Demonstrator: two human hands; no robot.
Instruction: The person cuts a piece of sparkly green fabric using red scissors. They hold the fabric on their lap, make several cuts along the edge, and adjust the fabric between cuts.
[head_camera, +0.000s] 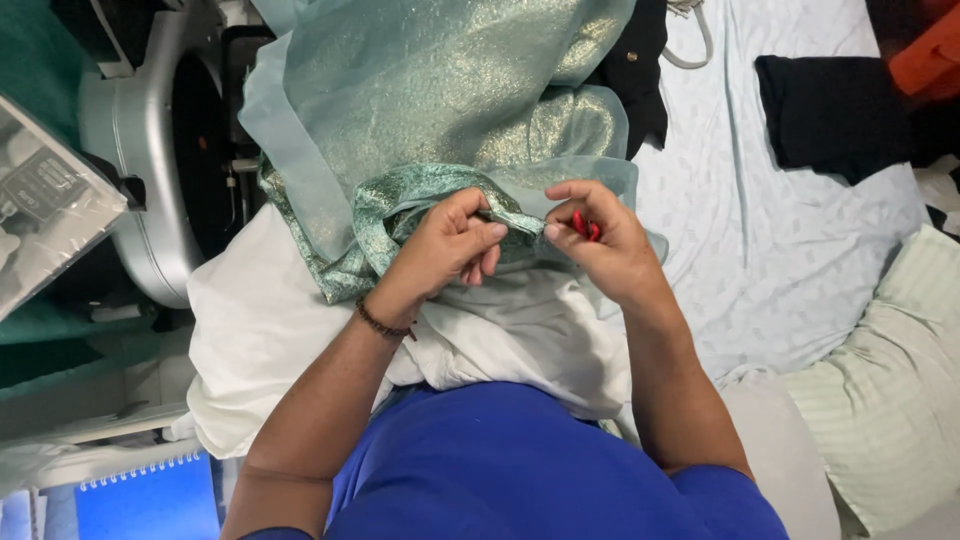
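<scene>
While my left hand (445, 245) pinches the folded edge of the green shiny cloth (420, 130), my right hand (600, 245) is closed around a small red tool (585, 226), which I think is a thread cutter or small scissors, but only the red part shows between my fingers, so I cannot be sure. Both hands are shut tight on what they hold; the left one keeps a narrow strip of the hem (512, 217) stretched toward the right one.

The cloth lies on my lap over a white cloth (270, 310), and most of it is spread away from me, up toward the sewing machine (140, 160). The strip between my hands runs almost level, from left to right, with its free end pointing to the red tool.

About progress, I judge that the work on the hem is somewhere in the middle: one short part is in hand now, and a long part of the border hangs to the left. No loose thread or cut piece is visible, so how much is finished I cannot tell.
</scene>
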